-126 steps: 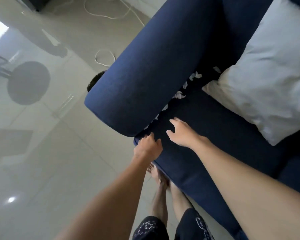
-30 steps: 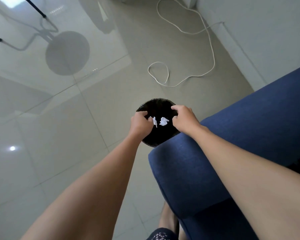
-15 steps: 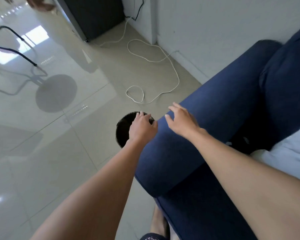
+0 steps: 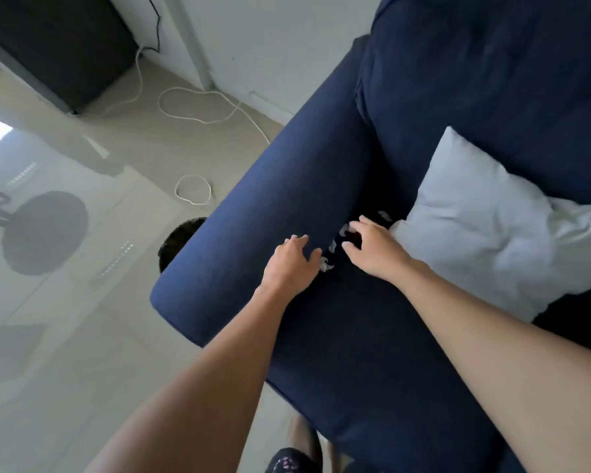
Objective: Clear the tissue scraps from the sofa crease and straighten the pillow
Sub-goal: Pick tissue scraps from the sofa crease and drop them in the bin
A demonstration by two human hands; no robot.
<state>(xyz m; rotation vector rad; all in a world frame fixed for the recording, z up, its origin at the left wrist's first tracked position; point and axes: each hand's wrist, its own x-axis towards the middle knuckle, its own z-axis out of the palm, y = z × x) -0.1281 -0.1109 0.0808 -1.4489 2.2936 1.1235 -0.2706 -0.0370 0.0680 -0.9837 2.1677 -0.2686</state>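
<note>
Several white tissue scraps (image 4: 327,265) lie in the crease between the blue sofa armrest (image 4: 270,213) and the seat cushion. My left hand (image 4: 292,264) rests on the inner side of the armrest, fingers spread, beside the nearest scrap. Over the crease hovers my right hand (image 4: 374,249), its fingers apart and curled, fingertips close to a scrap (image 4: 344,229). A pale pillow (image 4: 485,230) lies tilted on the seat, its corner just right of my right hand. Neither hand visibly holds anything.
A black bin (image 4: 178,238) stands on the tiled floor behind the armrest's front end, mostly hidden. A white cable (image 4: 193,191) loops across the floor. A dark cabinet (image 4: 58,46) stands at the far wall. A fan base (image 4: 45,230) sits at left.
Both hands dropped scraps into the bin a second ago, then swung back right over the armrest. They are now at the crease again, and the view has turned to the sofa.
</note>
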